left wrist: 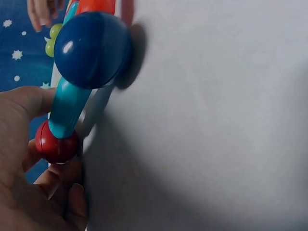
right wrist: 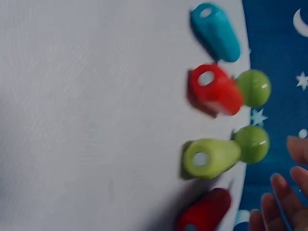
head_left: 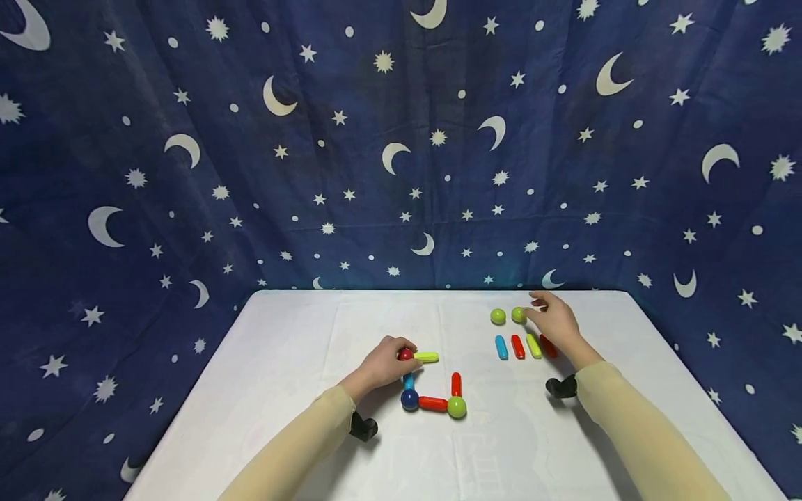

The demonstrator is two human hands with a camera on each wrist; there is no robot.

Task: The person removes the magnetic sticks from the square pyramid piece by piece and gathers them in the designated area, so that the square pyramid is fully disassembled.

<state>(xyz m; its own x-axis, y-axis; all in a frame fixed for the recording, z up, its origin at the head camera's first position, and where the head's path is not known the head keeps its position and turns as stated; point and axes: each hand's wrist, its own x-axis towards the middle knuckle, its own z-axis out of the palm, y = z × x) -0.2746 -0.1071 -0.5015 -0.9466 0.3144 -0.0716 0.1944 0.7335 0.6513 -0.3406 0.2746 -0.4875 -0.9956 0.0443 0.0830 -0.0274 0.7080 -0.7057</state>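
Observation:
My left hand (head_left: pixel 383 362) grips a red ball (left wrist: pixel 57 143) between thumb and fingers. From that ball a yellow-green rod (head_left: pixel 427 357) points right, and a light blue rod (left wrist: pixel 69 107) joins it to a dark blue ball (left wrist: pixel 92 50). A red rod (head_left: pixel 433 403) links the blue ball to a green ball (head_left: pixel 457 407), from which another red rod (head_left: pixel 456 384) points away from me. My right hand (head_left: pixel 556 323) hovers beside a loose green ball (right wrist: pixel 252 144), its fingers (right wrist: pixel 286 195) apart from it in the right wrist view.
A second loose green ball (head_left: pixel 498 316) lies to the left of the first. Nearer me is a row of loose rods: light blue (head_left: pixel 502 347), red (head_left: pixel 517 346), yellow-green (head_left: pixel 534 346) and red (head_left: pixel 548 346). Behind the white table (head_left: pixel 301 327) hangs a starry blue cloth (head_left: pixel 351 174).

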